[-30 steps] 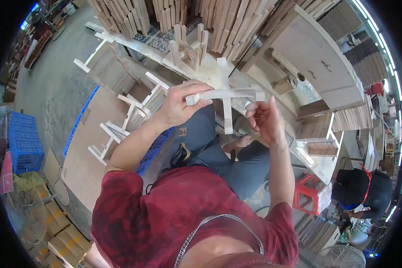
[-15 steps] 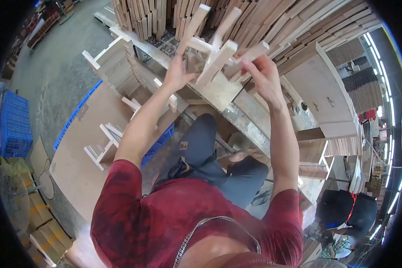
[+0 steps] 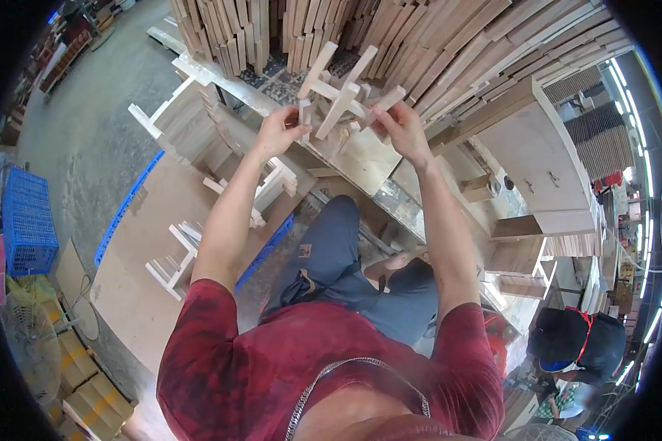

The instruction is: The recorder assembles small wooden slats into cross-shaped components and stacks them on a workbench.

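A pale wooden frame (image 3: 338, 112) with several square legs joined by crossbars is over the workbench (image 3: 364, 156) in front of me. My right hand (image 3: 403, 131) closes on the frame's right-hand leg with thumb and fingers. On the other side, my left hand (image 3: 278, 134) pinches a short upright wooden piece (image 3: 304, 112) beside the frame. Whether that piece is joined to the frame, I cannot tell. More small wood parts lie under and behind the frame, partly hidden by it.
Tall stacks of wooden slats (image 3: 309, 33) line the bench's far side. To my left, a brown board (image 3: 136, 253) carries slatted wooden parts (image 3: 180, 250). A blue crate (image 3: 29, 213) stands farther left. A wooden cabinet (image 3: 537, 162) is on the right; a person (image 3: 577, 342) works behind it.
The frame has gone lower and farther from me, down toward the bench. Both hands moved with it, and my left hand has shifted from the far left leg to the short upright piece.
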The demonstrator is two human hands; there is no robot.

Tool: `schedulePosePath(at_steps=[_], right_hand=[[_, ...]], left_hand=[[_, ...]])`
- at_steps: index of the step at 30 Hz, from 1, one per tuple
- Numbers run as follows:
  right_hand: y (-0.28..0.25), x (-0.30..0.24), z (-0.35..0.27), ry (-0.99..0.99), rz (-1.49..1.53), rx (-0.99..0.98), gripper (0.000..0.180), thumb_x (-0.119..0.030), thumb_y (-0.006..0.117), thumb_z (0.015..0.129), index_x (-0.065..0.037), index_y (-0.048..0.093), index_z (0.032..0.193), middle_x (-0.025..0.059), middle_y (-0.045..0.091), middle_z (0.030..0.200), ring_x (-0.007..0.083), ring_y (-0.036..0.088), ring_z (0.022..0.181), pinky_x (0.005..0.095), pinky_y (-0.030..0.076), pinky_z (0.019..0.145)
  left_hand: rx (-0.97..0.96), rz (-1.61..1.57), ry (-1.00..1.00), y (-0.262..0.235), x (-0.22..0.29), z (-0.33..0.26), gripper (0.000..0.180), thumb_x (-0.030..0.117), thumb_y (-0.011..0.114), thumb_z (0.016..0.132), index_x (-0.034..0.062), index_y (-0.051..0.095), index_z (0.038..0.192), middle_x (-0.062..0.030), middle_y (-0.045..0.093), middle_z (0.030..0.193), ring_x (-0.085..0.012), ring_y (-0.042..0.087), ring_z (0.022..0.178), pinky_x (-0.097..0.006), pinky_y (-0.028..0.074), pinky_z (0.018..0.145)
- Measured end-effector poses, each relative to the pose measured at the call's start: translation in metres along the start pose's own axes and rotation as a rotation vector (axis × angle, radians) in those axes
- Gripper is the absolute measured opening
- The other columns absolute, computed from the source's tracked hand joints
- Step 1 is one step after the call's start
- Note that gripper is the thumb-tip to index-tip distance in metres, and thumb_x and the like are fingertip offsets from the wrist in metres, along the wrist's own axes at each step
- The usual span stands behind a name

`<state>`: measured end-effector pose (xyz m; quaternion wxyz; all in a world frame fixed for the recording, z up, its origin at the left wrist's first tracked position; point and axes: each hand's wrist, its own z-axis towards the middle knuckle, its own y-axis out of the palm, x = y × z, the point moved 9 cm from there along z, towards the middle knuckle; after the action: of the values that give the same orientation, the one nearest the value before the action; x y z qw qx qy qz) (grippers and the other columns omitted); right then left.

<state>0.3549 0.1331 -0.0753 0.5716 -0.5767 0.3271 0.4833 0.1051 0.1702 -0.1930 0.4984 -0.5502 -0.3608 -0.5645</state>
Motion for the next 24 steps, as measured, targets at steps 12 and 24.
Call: schedulePosePath(at_steps=[12, 24], right_hand=[[0.018, 0.029, 0.004, 0.063, -0.484, -0.050, 0.038, -0.033, 0.070, 0.095, 0.003, 0.069, 0.105, 0.0103, 0.069, 0.083, 0.0172, 0.065, 0.077, 0.0335, 0.053, 0.071], [0.052, 0.039, -0.036, 0.012, -0.402, 0.215, 0.087, -0.049, 0.090, 0.065, 0.007, 0.053, 0.120, 0.0224, 0.067, 0.106, 0.0349, 0.066, 0.101, 0.0413, 0.053, 0.088]], left_hand=[[-0.098, -0.123, 0.000, 0.000, -0.008, -0.012, 0.075, 0.014, 0.082, 0.075, -0.0024, 0.049, 0.140, -0.0165, 0.062, 0.132, -0.0216, 0.062, 0.118, -0.034, 0.048, 0.103], [0.355, 0.273, 0.075, 0.009, 0.020, -0.029, 0.064, 0.035, 0.091, 0.068, -0.0005, 0.064, 0.114, -0.0173, 0.073, 0.100, -0.0302, 0.073, 0.089, -0.039, 0.057, 0.083]])
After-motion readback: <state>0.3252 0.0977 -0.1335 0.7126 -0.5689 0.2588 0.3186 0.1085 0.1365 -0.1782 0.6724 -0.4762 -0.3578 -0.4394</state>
